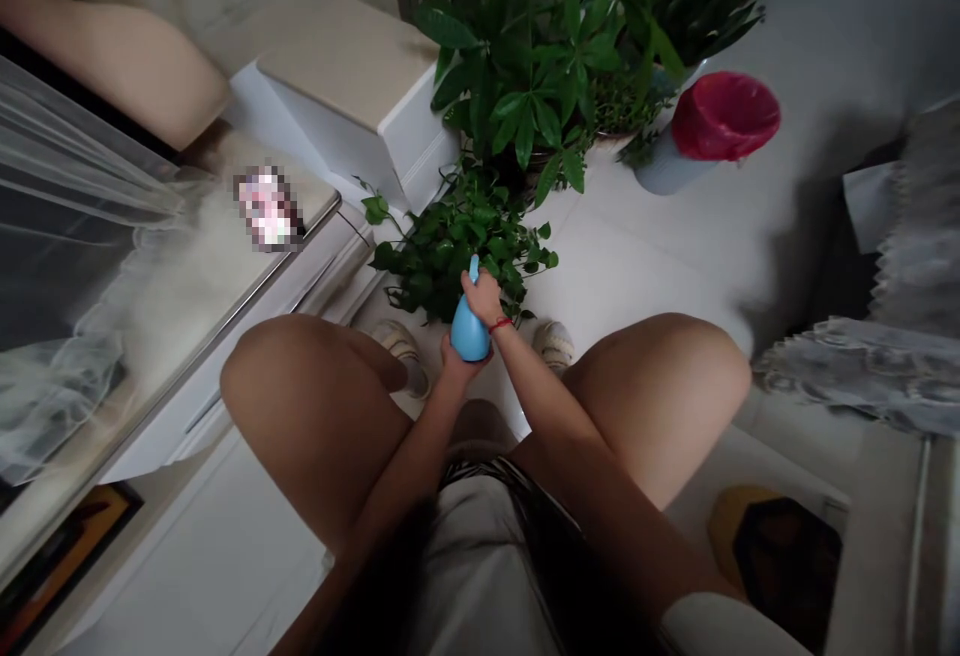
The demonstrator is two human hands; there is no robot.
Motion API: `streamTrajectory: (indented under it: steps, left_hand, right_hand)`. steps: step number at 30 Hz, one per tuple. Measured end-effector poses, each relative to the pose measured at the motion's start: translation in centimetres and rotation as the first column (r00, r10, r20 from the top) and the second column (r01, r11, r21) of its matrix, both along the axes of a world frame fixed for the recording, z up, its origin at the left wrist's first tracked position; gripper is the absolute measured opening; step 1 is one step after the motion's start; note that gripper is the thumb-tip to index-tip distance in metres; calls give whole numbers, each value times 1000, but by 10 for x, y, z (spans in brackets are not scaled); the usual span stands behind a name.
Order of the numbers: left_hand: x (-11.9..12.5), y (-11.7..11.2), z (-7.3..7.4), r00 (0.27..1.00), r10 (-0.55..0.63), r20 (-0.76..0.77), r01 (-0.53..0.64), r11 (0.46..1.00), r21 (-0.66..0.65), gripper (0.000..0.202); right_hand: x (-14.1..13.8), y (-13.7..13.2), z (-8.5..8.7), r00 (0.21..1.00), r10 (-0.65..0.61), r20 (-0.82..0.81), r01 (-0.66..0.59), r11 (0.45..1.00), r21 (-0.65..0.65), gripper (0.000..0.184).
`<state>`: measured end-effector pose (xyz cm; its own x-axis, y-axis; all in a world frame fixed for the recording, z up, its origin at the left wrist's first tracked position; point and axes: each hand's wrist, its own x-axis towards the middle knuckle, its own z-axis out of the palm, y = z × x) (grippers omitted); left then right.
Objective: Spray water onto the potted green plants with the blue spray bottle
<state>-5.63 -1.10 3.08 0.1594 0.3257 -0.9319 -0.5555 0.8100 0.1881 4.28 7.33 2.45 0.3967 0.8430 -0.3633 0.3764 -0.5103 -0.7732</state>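
Observation:
A light blue bottle [470, 334] with a rounded body and a narrow top is held between my knees. My right hand [486, 296], with a red cord on its wrist, is closed around the bottle's upper part. Below, my left hand [459, 362] supports the bottle at its base, and most of its fingers are hidden behind it. Just beyond the bottle spreads a low leafy plant [469, 231] with trailing stems. A taller plant [540, 86] with broad leaves stands behind that one.
A grey bin [667, 166] with a red liner [727, 116] stands at the upper right on the pale tiled floor [630, 246]. At left, a blurred-out object [268, 208] lies on a ledge [202, 266]. A white box-like cabinet [352, 66] is beside the plants. Lace-edged cloth [840, 371] hangs at right.

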Motion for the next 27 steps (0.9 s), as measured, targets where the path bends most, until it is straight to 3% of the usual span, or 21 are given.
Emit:
streamTrajectory:
  steps: [4,12,22,27]
  left_hand:
    - [0,1,1,999,50,19,-49,998,-39,48]
    - [1,4,-1,992,115,50,-110,990,-92,45]
    - [4,9,6,983,139,117,-128,987,-94,53]
    - [4,8,6,979,158,129,-146,984,-99,50]
  right_hand:
    - [3,-2,0,1000,-19,-5,19,999,-28,25]
    - [10,-2,-9,996,-81,-32,82,995,52,25]
    - [18,1,2,998,-58,26,56,996,69,29]
    - [18,1,0,997,-71,19,69,993,92,27]
